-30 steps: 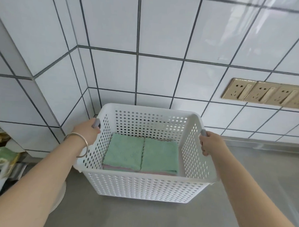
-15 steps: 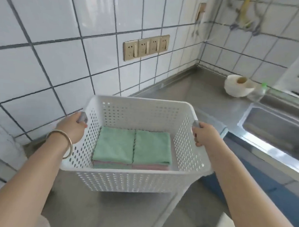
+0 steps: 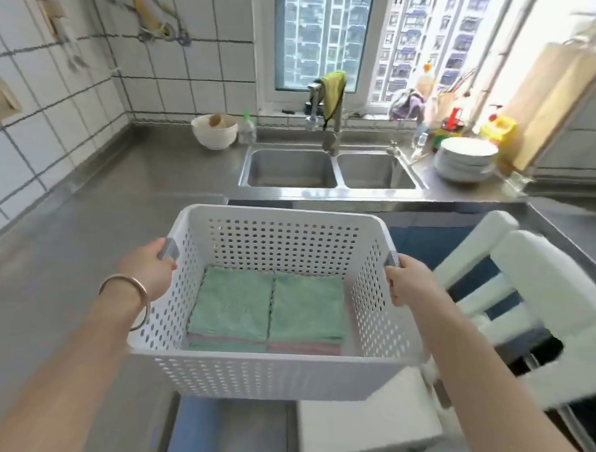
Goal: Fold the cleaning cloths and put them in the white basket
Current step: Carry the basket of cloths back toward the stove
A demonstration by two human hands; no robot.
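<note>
A home kitchen. At 12 o'clock a steel double sink (image 3: 331,171) with a tap (image 3: 328,124) is set into a steel tabletop (image 3: 137,191). At 2 o'clock are stacked plates (image 3: 463,158) and a leaning wooden cutting board (image 3: 555,97). White tiled walls (image 3: 180,67) run from 9 to 11 o'clock, and the window (image 3: 318,35) looks onto apartment blocks.

Bright daylight pours in through the window (image 3: 320,39) at the back, blowing out the right side near the chopping board (image 3: 554,100); the steel tabletop (image 3: 85,223) gleams softly, motion blur smears the edges, and the wide lens bends the wall tiles (image 3: 38,112)
</note>
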